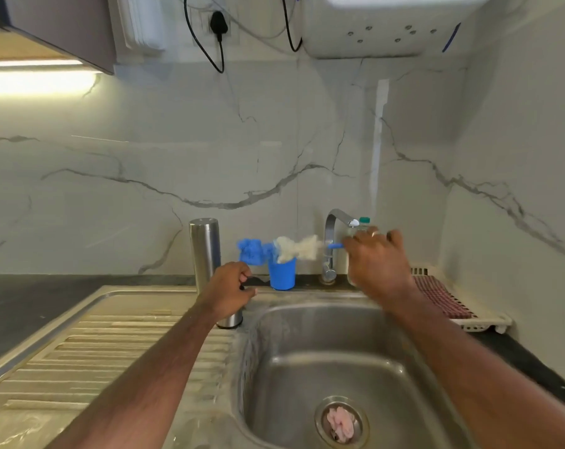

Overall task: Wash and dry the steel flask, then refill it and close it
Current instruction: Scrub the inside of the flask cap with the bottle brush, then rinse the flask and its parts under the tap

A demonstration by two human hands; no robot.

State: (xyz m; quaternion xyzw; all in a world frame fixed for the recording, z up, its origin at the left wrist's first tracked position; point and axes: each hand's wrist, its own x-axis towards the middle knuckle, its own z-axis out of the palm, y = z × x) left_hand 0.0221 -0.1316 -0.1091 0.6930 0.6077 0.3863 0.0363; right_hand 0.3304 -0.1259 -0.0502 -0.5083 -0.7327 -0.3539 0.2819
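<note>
1. A ribbed draining board [106, 345] fills the left part of the steel sink unit, with dark countertop [31, 303] behind it running along the marble wall.
2. The steel flask [206, 251] stands upright at the back right corner of the draining board, just beside the left rim of the sink basin [323, 367]. Its top looks closed by a steel cap.
3. The left hand [227, 291] wraps around the lower half of the flask, fingers curled about its body, so only the base shows beneath the hand.
4. A blue cup [282, 273] sits on the back ledge of the sink, between the flask and the tap [331, 244]. A blue scrubber [250, 252] sticks out of it on the left side.
5. A bottle brush [299, 247] with pale bristles and a blue handle lies level above the cup, blurred. The right hand [380, 264] pinches its handle end, fingers closed around it, in front of the tap.
6. A clear bottle with a green cap [364, 220] stands behind the right hand, mostly hidden.
7. In the basin, the drain strainer [341, 422] holds a pale pink scrap.
8. At the right back corner of the counter, a white rack [482, 322] carries a red checked cloth [440, 296].
</note>
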